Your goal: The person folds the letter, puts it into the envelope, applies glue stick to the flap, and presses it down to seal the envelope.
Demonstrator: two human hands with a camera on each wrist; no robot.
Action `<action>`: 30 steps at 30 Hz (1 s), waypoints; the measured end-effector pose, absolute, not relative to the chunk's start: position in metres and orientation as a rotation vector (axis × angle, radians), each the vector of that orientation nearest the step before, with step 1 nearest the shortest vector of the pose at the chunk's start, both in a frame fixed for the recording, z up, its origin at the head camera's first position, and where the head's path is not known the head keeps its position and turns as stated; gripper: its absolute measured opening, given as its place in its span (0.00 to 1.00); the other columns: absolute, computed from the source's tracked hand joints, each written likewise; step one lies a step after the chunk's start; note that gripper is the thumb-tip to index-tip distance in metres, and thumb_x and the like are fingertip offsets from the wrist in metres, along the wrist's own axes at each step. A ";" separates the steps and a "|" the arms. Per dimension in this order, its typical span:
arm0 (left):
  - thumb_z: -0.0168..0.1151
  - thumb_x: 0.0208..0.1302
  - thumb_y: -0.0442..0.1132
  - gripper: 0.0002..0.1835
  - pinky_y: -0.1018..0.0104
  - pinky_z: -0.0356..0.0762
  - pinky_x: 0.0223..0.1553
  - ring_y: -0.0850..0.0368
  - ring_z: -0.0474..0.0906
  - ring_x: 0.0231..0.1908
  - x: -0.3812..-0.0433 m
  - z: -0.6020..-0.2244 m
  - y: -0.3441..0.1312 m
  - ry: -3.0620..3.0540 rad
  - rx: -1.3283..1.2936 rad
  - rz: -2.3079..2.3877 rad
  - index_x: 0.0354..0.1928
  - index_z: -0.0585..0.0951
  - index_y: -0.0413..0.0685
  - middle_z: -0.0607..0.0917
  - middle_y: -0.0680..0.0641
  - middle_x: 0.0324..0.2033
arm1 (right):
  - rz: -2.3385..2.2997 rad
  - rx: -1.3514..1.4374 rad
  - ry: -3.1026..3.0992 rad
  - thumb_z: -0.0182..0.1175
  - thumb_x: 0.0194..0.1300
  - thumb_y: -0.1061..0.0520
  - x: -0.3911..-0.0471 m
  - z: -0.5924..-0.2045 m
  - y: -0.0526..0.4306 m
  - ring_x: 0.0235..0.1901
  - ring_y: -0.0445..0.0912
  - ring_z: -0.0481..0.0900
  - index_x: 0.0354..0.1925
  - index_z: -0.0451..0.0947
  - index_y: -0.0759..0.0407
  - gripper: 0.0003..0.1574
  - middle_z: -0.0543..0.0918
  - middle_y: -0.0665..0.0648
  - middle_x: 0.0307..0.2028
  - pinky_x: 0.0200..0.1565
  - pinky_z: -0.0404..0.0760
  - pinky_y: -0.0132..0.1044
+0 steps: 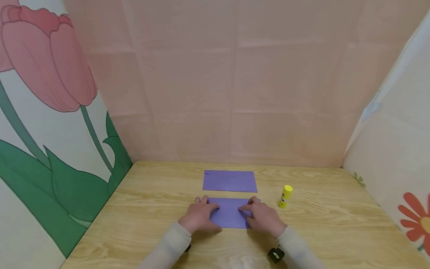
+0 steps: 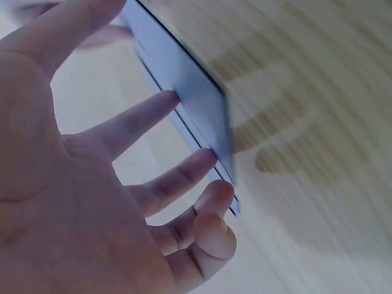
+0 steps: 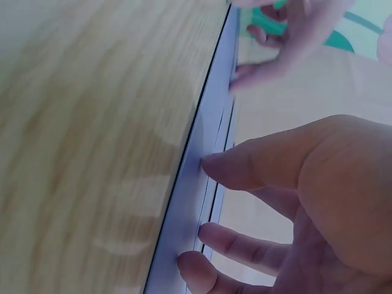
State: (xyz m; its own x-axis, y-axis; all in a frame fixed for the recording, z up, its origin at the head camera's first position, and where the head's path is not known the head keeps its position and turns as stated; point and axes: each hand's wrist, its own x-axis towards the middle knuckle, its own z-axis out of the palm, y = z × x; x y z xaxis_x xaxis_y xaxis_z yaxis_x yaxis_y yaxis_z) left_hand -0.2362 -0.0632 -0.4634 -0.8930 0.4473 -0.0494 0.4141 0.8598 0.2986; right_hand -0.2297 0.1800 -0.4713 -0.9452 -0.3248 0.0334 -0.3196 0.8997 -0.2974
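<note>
Flat on the table lies a purple paper rectangle (image 1: 230,213), close in front of the person. My left hand (image 1: 199,216) touches its left part, fingers spread and fairly straight. On its right part rests my right hand (image 1: 264,217), fingertips against the paper and the palm raised. In the left wrist view, fingertips meet the purple sheet (image 2: 197,98) near its edge. The right wrist view shows the thumb and fingertips on the sheet (image 3: 184,211), where thin layered edges run along it. Neither hand grips anything.
A second purple paper rectangle (image 1: 230,181), with a short line near its upper left corner, lies just beyond the first. To the right stands a yellow glue stick (image 1: 285,196). The wooden table (image 1: 161,186) meets a pink cloth backdrop (image 1: 231,93) and flower-printed side panels.
</note>
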 end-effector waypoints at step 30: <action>0.77 0.50 0.54 0.38 0.59 0.67 0.37 0.50 0.61 0.43 -0.246 -0.460 -0.097 2.894 0.584 0.538 0.63 0.78 0.49 0.70 0.45 0.43 | -0.436 -0.341 3.051 0.72 0.58 0.53 -0.233 -0.467 0.215 0.35 0.48 0.79 0.55 0.83 0.57 0.26 0.76 0.64 0.53 0.25 0.78 0.41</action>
State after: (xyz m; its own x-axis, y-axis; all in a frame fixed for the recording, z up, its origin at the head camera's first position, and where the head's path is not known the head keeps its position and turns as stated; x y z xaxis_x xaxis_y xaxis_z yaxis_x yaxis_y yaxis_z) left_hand -0.2462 -0.0970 -0.4603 -0.9148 0.3984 -0.0660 0.3481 0.8607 0.3716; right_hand -0.2334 0.2146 -0.4670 -0.9750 -0.2220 -0.0087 -0.2107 0.9363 -0.2810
